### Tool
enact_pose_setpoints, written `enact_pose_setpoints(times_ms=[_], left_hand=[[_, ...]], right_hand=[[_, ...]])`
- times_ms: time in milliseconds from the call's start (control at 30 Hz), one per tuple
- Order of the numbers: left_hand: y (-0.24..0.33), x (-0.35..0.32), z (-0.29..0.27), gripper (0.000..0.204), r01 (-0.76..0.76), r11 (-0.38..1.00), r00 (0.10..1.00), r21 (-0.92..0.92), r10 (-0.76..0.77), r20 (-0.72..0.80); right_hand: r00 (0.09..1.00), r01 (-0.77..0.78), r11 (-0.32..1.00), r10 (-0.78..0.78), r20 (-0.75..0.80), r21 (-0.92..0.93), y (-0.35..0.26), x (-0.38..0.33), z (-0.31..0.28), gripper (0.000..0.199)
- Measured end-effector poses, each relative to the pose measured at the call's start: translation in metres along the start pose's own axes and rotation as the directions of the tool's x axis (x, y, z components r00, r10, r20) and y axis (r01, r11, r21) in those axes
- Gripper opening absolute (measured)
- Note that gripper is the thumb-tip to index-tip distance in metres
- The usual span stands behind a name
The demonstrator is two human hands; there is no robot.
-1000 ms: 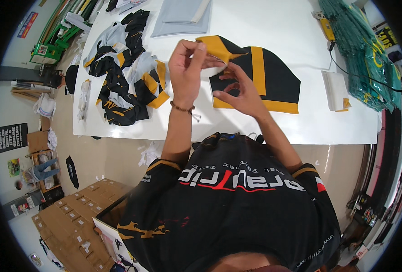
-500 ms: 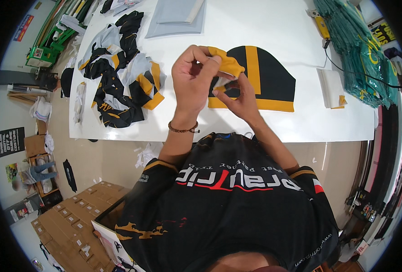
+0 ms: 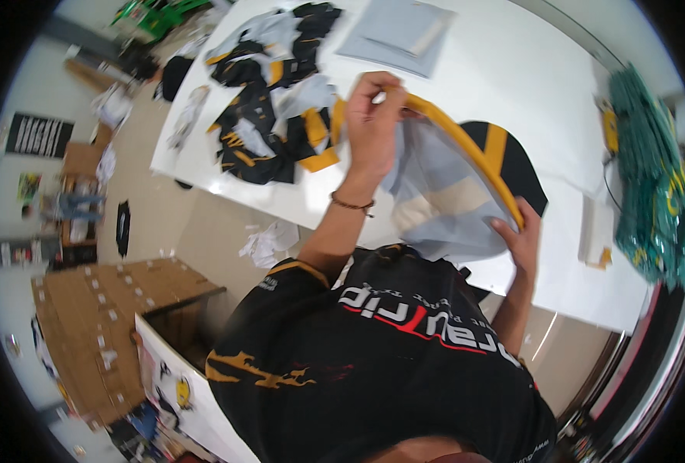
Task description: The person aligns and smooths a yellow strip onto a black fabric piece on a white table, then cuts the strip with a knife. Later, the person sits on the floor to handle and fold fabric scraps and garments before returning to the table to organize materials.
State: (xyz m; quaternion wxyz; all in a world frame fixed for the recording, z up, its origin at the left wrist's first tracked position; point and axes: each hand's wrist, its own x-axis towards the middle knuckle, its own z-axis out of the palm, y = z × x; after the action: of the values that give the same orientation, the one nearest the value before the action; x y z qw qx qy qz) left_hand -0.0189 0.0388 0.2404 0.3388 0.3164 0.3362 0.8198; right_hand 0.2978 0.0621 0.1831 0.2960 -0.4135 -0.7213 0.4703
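Stretched between my hands is a fabric panel (image 3: 439,174), its pale grey underside toward me and a yellow band along its upper edge. My left hand (image 3: 371,139) pinches one end of that band. At the other end, my right hand (image 3: 524,238) grips the edge between thumb and fingers. Behind the held cloth, a black panel with a yellow stripe (image 3: 518,166) lies flat on the white table, partly covered from view. Left of my left hand sits a loose heap of black, grey and yellow cut fabric pieces (image 3: 261,123).
Folded grey sheets (image 3: 396,38) lie at the table's far side. To the right are green plastic-wrapped bundles (image 3: 651,177), a yellow-handled tool (image 3: 610,127) with a cord, and a pale flat packet (image 3: 594,231). Cardboard (image 3: 103,332) stands at the lower left.
The bunched yellow-edged cloth is now spread wide, its grey underside showing. My right hand has moved right and down, away from my left. The whole view has turned.
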Motion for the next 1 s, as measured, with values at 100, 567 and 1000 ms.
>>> enact_pose_setpoints(times_ms=[100, 567, 1000], left_hand=[[-0.009, 0.007, -0.002, 0.013, 0.065, 0.996, 0.998, 0.066, -0.063, -0.032], [-0.058, 0.047, 0.03, 0.019, -0.077, 0.961, 0.988, 0.267, 0.038, 0.147], [-0.164, -0.08, -0.079, 0.016, 0.259, 0.65, 0.888, 0.715, -0.452, 0.089]], right_hand=[[0.986, -0.008, 0.978, -0.027, -0.164, -0.209, 0.025, 0.0, -0.038, 0.022], [0.719, 0.224, 0.97, -0.099, -0.687, 0.095, 0.031, 0.06, -0.146, 0.034], [0.843, -0.08, 0.717, 0.42, -0.336, 0.692, 0.189, -0.006, -0.093, 0.048]])
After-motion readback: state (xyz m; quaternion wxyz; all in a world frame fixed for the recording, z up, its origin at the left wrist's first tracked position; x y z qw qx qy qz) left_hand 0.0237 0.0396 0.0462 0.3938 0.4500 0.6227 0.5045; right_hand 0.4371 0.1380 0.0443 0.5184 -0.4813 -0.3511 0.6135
